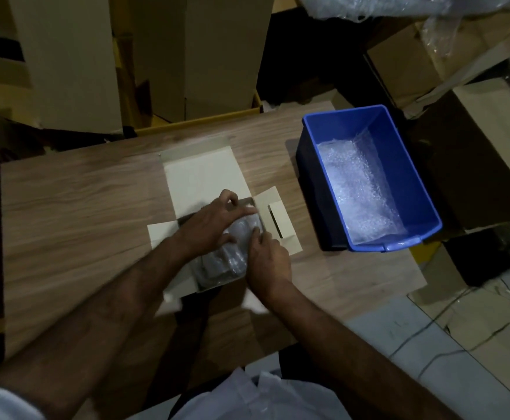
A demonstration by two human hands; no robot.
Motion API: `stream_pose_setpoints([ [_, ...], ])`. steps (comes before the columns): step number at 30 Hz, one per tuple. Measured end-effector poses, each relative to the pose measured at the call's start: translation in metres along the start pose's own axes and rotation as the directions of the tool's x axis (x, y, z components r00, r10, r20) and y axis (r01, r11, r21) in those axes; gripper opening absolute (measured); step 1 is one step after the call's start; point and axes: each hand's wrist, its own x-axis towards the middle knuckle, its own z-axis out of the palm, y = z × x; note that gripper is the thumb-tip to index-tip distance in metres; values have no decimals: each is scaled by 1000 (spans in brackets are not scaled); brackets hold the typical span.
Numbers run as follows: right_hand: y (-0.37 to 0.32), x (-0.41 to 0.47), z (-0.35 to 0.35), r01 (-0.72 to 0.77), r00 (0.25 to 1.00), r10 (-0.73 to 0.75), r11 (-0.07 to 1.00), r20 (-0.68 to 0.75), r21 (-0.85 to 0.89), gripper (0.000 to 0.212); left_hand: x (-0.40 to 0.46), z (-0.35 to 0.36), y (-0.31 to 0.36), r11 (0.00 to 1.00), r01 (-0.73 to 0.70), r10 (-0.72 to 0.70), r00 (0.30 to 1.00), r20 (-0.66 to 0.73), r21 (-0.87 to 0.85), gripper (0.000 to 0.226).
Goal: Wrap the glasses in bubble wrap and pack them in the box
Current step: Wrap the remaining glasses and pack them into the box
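Note:
A small pale cardboard box (205, 174) lies open on the wooden table, its lid flap stretched away from me and side flaps spread. Inside it sit glasses wrapped in bubble wrap (231, 256). My left hand (214, 222) reaches over the box from the left and its fingers curl onto the top of a wrapped bundle. My right hand (266, 256) comes in from the right and grips the same bundle at its right side, against the box wall. How many glasses are inside is unclear.
A blue plastic bin (405, 165) holding bubble wrap stands on the table's right part. Tall cardboard cartons (75, 62) line the far edge, more boxes and a bubble wrap roll (384, 7) are at upper right. The table's right edge drops to a tiled floor.

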Motion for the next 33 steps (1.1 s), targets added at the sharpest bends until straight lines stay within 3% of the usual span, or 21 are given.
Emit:
stream_pose_setpoints([
  [3,-8,-7,1,-69,993,89,970,-77,235,38,7,-14,-3,990,-96,86,992,97,104,78],
  [7,-16,-7,2,-105,984,152,915,-92,390,45,24,-38,-7,953,-167,90,953,288,254,84],
  [11,-18,-2,4,-147,980,187,913,-71,380,53,43,-53,-4,857,-269,98,922,374,440,83],
  [15,-21,4,9,-177,972,217,927,-90,330,61,49,-57,-12,817,-353,192,912,361,457,88],
  [20,-23,7,14,-167,976,195,957,-101,238,66,47,-46,-12,819,-302,121,922,368,488,85],
  [26,-30,3,19,-154,976,181,967,-119,205,67,42,-48,-13,845,-361,269,925,269,395,81],
  [33,-30,9,21,-214,969,232,958,-80,188,66,45,-42,-5,840,-330,214,931,295,430,81],
])
